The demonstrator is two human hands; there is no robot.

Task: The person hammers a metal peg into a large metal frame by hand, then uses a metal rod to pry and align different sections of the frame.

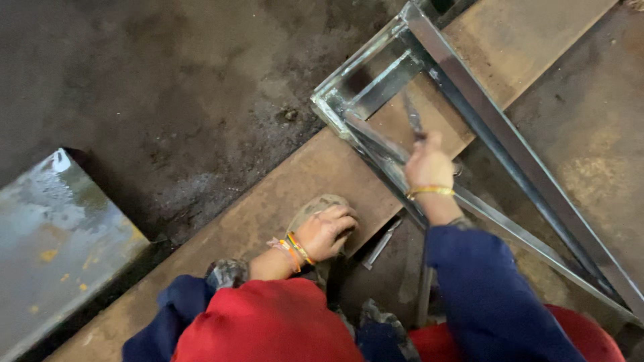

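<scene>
A frame of shiny square steel tubes [469,94] lies on a long rusty steel plate [268,201] that runs diagonally across the floor. My right hand [429,164], with a gold bangle on the wrist, is closed around a thin dark metal tool [412,119] whose tip points into the frame's corner. My left hand [327,231], with coloured thread bands on the wrist, rests fingers curled on my worn shoe at the plate's edge. It holds nothing that I can see.
A grey metal sheet [54,234] lies at the left. A short steel offcut [382,243] sits on the dark, dirty floor [168,87] between my feet. My knees in red cloth and blue sleeves fill the bottom.
</scene>
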